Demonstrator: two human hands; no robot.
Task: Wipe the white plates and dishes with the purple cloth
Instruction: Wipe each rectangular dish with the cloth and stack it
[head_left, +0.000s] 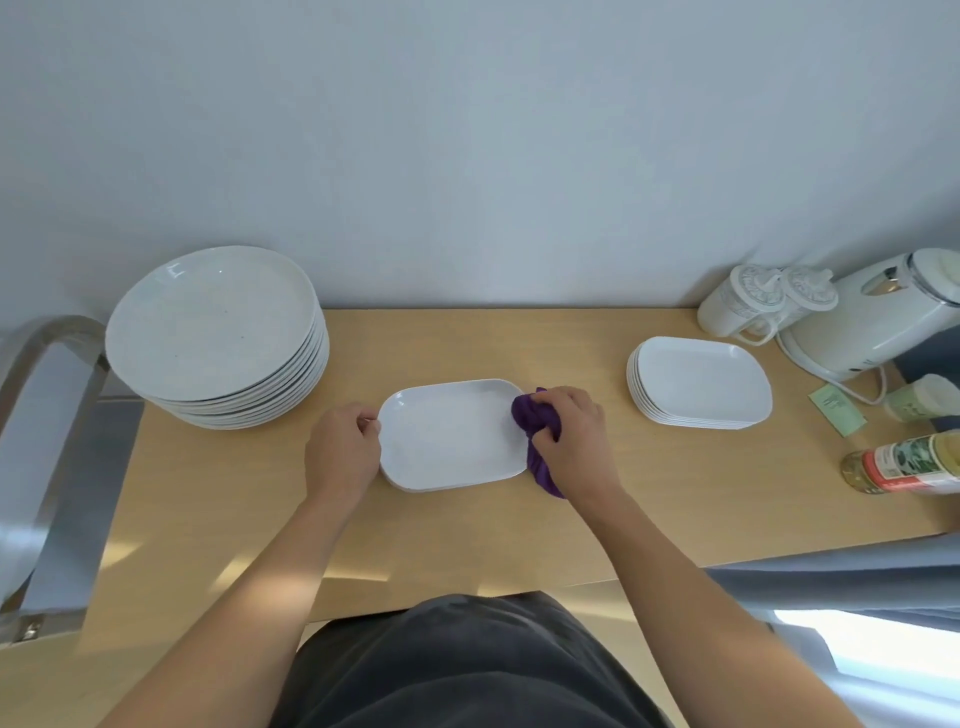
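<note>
Gripping a bunched purple cloth (535, 422), the right hand (571, 441) curls its fingers round the soft, crumpled fabric and holds it against the right rim of a white dish (447, 436); this dish is glossy, oblong with rounded corners and a shallow raised edge, and it lies on at least one more of the same shape on a pale wooden table (467, 535); the left hand (343, 447) pinches the dish's left rim, fingers curled over the edge; left of the dish and further back stands a tall stack of round plates (218, 332), off-white and faintly speckled; right of the dish, well apart, sits a neat stack of oblong dishes (701, 384), smooth and white; beyond that stack, further right of the dish, are a patterned lidded jug (737, 306) and a white plastic kettle (872, 322) with its cord; a pale green paper slip (836, 410) lies nearer, its print too small to read; a glass bottle (904, 462) lies on its side at the far right, its red, white and green label illegible.
</note>
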